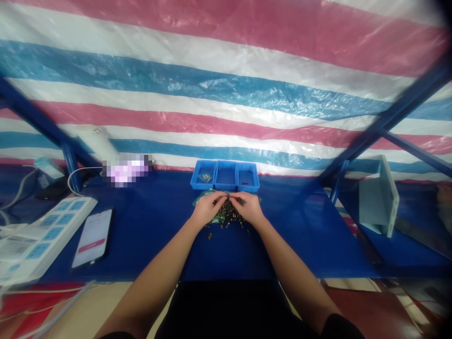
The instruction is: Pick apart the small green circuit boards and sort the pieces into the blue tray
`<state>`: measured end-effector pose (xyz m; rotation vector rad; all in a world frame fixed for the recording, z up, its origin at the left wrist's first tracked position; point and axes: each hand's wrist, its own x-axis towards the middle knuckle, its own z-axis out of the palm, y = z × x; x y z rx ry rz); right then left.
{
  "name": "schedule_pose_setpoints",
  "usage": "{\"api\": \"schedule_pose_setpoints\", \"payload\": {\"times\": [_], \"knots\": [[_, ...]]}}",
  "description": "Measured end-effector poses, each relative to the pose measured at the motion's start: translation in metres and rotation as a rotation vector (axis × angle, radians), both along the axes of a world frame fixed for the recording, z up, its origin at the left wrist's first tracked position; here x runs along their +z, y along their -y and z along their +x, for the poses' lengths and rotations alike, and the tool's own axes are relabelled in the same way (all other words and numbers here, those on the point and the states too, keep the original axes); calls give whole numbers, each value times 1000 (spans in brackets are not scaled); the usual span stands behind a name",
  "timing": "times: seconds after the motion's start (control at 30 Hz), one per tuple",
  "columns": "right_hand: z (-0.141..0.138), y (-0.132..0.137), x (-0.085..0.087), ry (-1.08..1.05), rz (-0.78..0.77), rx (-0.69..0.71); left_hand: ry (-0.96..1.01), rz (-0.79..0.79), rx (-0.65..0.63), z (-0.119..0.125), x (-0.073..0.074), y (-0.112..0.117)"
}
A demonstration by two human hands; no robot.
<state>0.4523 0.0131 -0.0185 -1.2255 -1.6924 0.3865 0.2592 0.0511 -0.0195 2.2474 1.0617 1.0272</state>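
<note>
My left hand [208, 207] and my right hand [249, 206] meet over a heap of small brass-coloured metal parts [231, 214], which look like screws or fittings. Fingers and thumb are pinched together on each hand, their tips nearly touching. Whatever lies between the fingertips is too small to make out. Green plastic [202, 195] shows under and around the heap. A few loose pieces lie on the blue table [229, 259] nearer to me. Just behind my hands stand three joined blue trays [226, 187]; the left one holds small clear packets [205, 177], the right one a few dark bits.
To the left lie a lit phone [92, 238] and a white power strip [63, 226] with cables. A blurred-out object [127, 170] is at the back left. A tablet-like device [379, 197] stands at the right. Behind hangs a striped plastic sheet [226, 89] between blue metal bars [391, 113].
</note>
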Motion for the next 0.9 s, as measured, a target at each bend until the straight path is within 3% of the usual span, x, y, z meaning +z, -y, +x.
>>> {"api": "schedule_pose_setpoints", "payload": {"times": [0.9], "knots": [[-1,1,3,-4,-14,-37,-5,-4,14,0,-2,0]]}}
